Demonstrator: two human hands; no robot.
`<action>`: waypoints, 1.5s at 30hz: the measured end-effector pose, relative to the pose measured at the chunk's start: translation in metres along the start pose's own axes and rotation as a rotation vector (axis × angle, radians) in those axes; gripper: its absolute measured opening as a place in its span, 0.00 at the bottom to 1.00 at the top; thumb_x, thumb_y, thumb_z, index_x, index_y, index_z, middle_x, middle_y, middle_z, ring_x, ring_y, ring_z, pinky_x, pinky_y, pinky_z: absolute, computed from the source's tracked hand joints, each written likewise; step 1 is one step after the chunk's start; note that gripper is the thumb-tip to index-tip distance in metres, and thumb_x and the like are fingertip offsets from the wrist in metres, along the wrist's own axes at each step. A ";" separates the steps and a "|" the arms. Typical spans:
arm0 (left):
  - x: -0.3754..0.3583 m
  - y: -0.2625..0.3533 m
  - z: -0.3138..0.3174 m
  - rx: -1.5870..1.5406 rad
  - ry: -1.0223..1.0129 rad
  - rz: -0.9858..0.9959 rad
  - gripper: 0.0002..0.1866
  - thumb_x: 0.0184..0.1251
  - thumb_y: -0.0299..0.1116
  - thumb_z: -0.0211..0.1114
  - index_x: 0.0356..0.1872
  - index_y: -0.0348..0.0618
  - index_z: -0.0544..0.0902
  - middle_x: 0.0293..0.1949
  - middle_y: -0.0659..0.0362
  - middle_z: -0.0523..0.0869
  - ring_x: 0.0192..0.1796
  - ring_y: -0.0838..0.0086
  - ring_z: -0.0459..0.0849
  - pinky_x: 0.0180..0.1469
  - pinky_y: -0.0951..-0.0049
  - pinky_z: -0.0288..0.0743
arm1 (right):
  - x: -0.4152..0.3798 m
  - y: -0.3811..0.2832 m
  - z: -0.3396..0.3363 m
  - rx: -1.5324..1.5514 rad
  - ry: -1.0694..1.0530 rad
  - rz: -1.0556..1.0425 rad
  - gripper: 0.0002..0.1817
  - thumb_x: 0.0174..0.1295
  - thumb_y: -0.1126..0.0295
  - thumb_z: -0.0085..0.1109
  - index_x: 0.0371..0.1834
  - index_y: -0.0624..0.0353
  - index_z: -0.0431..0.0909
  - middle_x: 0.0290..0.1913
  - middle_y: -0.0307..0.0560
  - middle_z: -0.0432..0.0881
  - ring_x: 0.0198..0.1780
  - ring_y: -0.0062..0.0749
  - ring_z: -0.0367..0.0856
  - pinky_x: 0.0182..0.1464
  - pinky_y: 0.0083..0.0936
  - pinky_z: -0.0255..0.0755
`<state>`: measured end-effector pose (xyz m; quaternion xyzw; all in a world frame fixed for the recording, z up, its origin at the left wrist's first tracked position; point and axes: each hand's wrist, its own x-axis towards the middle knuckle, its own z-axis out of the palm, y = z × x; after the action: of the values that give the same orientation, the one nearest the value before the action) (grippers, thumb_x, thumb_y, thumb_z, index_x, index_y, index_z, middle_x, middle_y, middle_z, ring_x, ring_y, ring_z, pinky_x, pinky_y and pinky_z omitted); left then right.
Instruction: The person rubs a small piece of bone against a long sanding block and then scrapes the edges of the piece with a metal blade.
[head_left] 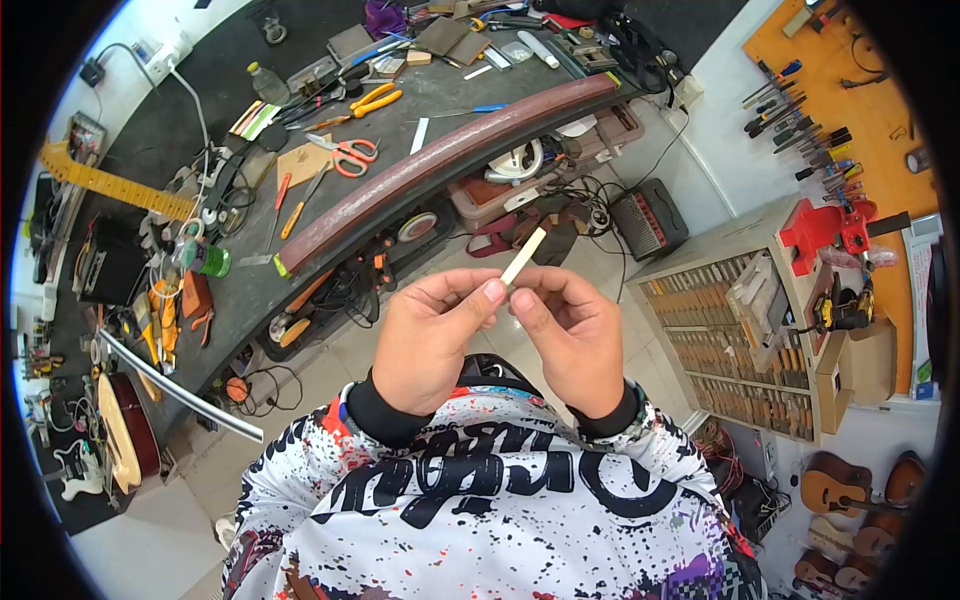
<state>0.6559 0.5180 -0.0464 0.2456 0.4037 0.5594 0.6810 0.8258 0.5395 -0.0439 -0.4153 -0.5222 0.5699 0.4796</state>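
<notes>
A short, flat cream-coloured strip (523, 256), shaped like a guitar saddle blank, is held up in front of my chest, slanting up to the right. My left hand (440, 322) pinches its lower part between thumb and forefinger. My right hand (568, 328) is closed close beside it, thumb and forefinger at the strip's lower end. The fingertips cover that end, so its exact shape there is hidden. Both hands are in the air, nearer to me than the workbench.
The curved dark workbench (290, 195) has a padded brown front edge (440, 165). On it lie red-handled scissors (352, 157), yellow pliers (375, 100) and a green bottle (207, 258). A drawer cabinet (735, 345) with a red vise (825, 235) stands right. A small amplifier (650, 222) sits below.
</notes>
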 end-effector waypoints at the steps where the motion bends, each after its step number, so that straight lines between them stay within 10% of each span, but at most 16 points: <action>1: 0.011 0.000 0.000 -0.014 -0.003 0.019 0.14 0.76 0.28 0.74 0.55 0.31 0.89 0.43 0.58 0.92 0.43 0.81 0.84 0.49 0.78 0.79 | 0.010 0.002 0.001 -0.011 0.008 0.001 0.13 0.75 0.68 0.70 0.53 0.69 0.87 0.44 0.41 0.91 0.42 0.17 0.84 0.48 0.21 0.79; 12: 0.126 0.035 -0.069 0.057 -0.194 -0.078 0.23 0.74 0.24 0.74 0.68 0.32 0.83 0.56 0.54 0.91 0.58 0.76 0.87 0.64 0.72 0.81 | 0.146 0.022 0.027 -0.187 0.039 0.191 0.11 0.77 0.70 0.67 0.49 0.70 0.86 0.39 0.39 0.90 0.38 0.15 0.84 0.41 0.18 0.77; 18: 0.161 0.052 -0.175 0.319 0.179 -0.022 0.20 0.76 0.24 0.71 0.66 0.37 0.85 0.53 0.58 0.92 0.53 0.79 0.87 0.58 0.77 0.81 | 0.230 0.061 0.027 -0.312 -0.139 0.351 0.12 0.75 0.68 0.68 0.46 0.69 0.87 0.36 0.38 0.89 0.37 0.14 0.83 0.40 0.17 0.76; 21: 0.163 0.049 -0.212 0.391 0.358 0.059 0.18 0.76 0.25 0.72 0.64 0.37 0.87 0.51 0.58 0.93 0.51 0.79 0.88 0.56 0.76 0.82 | 0.271 0.091 0.026 -0.521 -0.313 0.291 0.10 0.73 0.69 0.70 0.46 0.68 0.88 0.36 0.42 0.91 0.35 0.18 0.85 0.40 0.21 0.78; 24: 0.157 0.032 -0.224 0.498 0.547 0.115 0.16 0.75 0.26 0.72 0.61 0.36 0.88 0.49 0.56 0.93 0.49 0.77 0.90 0.55 0.73 0.82 | 0.310 0.123 0.028 -0.873 -0.504 -0.190 0.07 0.66 0.75 0.70 0.44 0.63 0.88 0.37 0.51 0.88 0.37 0.42 0.88 0.42 0.34 0.81; 32: 0.170 -0.048 -0.167 1.345 0.860 0.281 0.31 0.64 0.31 0.78 0.70 0.45 0.84 0.34 0.54 0.84 0.38 0.59 0.82 0.47 0.61 0.75 | 0.396 0.207 0.042 -0.893 -1.120 -0.865 0.12 0.59 0.74 0.68 0.46 0.62 0.84 0.44 0.47 0.83 0.47 0.46 0.82 0.49 0.40 0.77; 45: 0.280 -0.115 -0.122 1.408 1.012 0.061 0.46 0.63 0.63 0.72 0.82 0.58 0.73 0.18 0.63 0.77 0.20 0.68 0.79 0.25 0.66 0.71 | 0.436 0.238 0.061 -0.771 -1.513 -0.883 0.18 0.57 0.76 0.63 0.52 0.69 0.82 0.48 0.55 0.83 0.46 0.48 0.81 0.50 0.40 0.79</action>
<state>0.6331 0.7434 -0.2812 0.3424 0.9036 0.2396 0.0940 0.6542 0.9563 -0.2622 0.1682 -0.9550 0.2436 0.0168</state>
